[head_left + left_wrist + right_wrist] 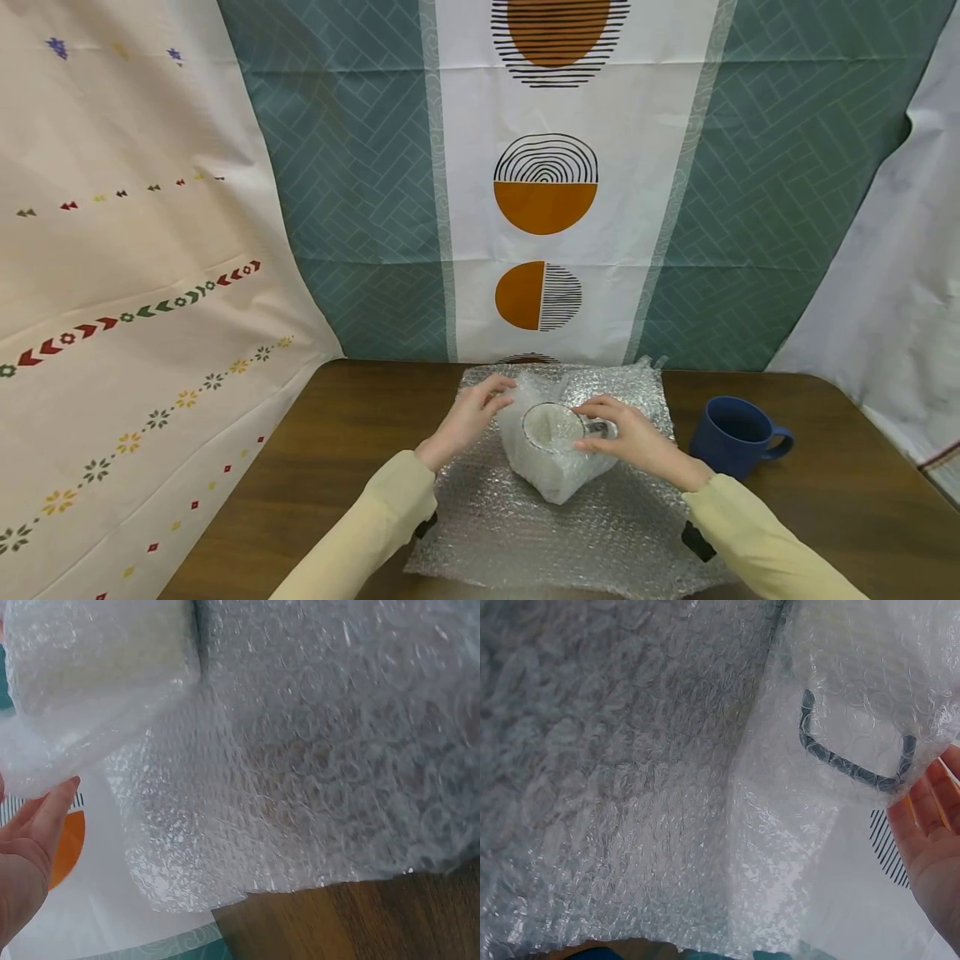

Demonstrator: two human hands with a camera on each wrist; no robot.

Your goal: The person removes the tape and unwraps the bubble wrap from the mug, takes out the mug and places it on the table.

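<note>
A pale mug (551,427) with a dark rim stands partly wrapped in a piece of bubble wrap (557,483). Its dark-edged handle (855,769) shows through the plastic in the right wrist view. At the mug's left, my left hand (472,417) pinches a raised edge of the wrap between fingers and thumb. My right hand (626,429) grips the mug at its handle side, over the wrap, with fingertips by the rim and the thumb in front. A larger bubble wrap sheet (510,542) lies spread beneath.
A blue mug (731,442) stands on the brown wooden table (337,450), just right of the sheet and close to my right wrist. Behind the table hangs a patterned cloth (360,183), with a pale printed cloth (150,292) along the left.
</note>
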